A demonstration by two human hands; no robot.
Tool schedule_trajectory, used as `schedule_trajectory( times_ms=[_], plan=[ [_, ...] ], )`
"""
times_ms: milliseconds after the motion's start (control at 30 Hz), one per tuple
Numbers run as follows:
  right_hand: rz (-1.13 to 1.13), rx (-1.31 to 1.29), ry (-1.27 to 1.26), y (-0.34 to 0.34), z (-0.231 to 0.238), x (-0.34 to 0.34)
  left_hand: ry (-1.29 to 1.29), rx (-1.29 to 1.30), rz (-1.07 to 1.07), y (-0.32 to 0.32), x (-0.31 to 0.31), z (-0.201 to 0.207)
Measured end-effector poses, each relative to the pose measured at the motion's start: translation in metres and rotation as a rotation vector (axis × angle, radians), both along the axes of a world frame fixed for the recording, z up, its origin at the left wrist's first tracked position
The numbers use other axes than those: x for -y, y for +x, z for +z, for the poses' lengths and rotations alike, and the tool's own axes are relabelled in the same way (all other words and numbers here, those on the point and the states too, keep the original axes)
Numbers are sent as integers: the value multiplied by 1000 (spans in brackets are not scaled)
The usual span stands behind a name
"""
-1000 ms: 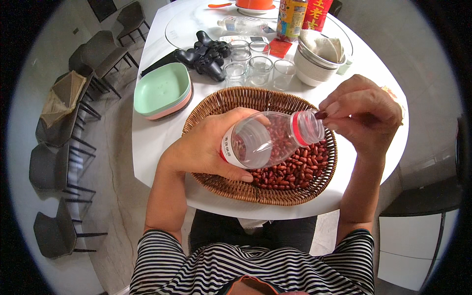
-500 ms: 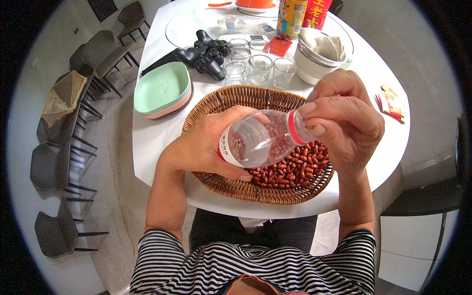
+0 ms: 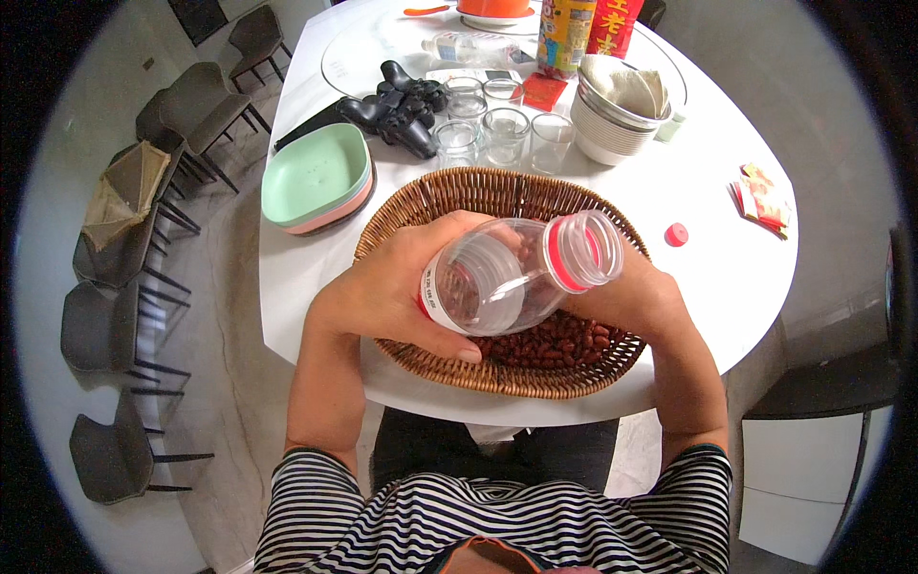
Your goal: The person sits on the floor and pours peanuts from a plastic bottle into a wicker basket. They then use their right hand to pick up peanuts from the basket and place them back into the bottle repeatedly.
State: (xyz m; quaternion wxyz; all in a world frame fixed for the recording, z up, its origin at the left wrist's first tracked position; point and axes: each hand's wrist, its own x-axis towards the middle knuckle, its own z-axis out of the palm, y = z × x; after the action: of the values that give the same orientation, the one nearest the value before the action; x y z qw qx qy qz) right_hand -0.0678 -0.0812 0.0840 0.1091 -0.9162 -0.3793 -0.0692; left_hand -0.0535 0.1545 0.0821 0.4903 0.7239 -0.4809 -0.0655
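A clear plastic bottle (image 3: pixel 526 311) with a red ring at its neck is in my left hand (image 3: pixel 397 287), tilted over a woven basket. Its uncapped mouth points up and to the right. The fingers wrap round its labelled body. Red kidney beans (image 3: pixel 550 344) lie in the wicker basket (image 3: pixel 430 368). My right hand (image 3: pixel 626 297) reaches down into the basket behind the bottle's neck, its fingers hidden by the bottle. Right of the basket, a red bottle cap (image 3: pixel 676 234) rests on the white table.
Several drinking glasses (image 3: pixel 505 134) stand beyond the basket, beside stacked bowls (image 3: pixel 620 115) and black game controllers (image 3: pixel 402 110). Green and pink plates (image 3: pixel 316 177) are at the left. Red packets (image 3: pixel 762 203) lie far right. Chairs (image 3: pixel 100 325) line the left wall.
My right hand has left the bottle's mouth and gone down into the basket behind the neck. The red cap shows where that hand was. My left hand keeps the bottle nearly still.
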Motion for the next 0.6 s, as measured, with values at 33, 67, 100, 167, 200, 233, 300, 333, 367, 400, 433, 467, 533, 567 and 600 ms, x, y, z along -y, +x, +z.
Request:
schedule_trajectory(
  times_ms=[33, 67, 100, 167, 200, 233, 300, 333, 367, 400, 433, 467, 533, 567, 600],
  plan=[
    [43, 42, 4, 1, -7, -1, -10, -6, -6, 0, -1, 0],
    [86, 56, 6, 3, -11, -2, -16, -1, -14, 0, -2, 1],
    [99, 33, 5, 3, -8, 0, -22, 4, -22, 1, -3, 2],
    [132, -16, 2, 5, -2, -1, -31, -1, -29, 1, -7, 2],
    [127, -75, 61, 5, 7, -2, -34, -10, -31, 1, -8, 2],
    [105, -118, 62, 5, 10, 0, -41, -21, -41, 2, -8, 0],
    [61, -203, 68, 5, 18, 3, -29, -11, -32, 1, -6, 1],
    [46, -198, 36, 4, 16, 3, -21, -4, -25, 0, -6, 2],
    [44, -184, 9, 4, 12, 3, -23, -4, -33, 0, -5, 2],
    [43, -170, -18, 4, 8, 3, -26, -4, -41, 1, -5, 1],
    [52, -149, -39, 5, 1, 2, -28, -5, -51, 2, -5, 1],
    [54, -154, -39, 4, 1, 2, -28, -2, -41, 1, -4, 1],
    [53, -192, -17, 4, 7, 3, -30, 3, -16, -1, -5, 3],
    [68, -194, 50, 5, 13, 4, -20, 10, -12, -2, -5, 4],
    [85, -195, 116, 5, 19, 6, -10, 18, -9, -2, -5, 5]
  ],
)
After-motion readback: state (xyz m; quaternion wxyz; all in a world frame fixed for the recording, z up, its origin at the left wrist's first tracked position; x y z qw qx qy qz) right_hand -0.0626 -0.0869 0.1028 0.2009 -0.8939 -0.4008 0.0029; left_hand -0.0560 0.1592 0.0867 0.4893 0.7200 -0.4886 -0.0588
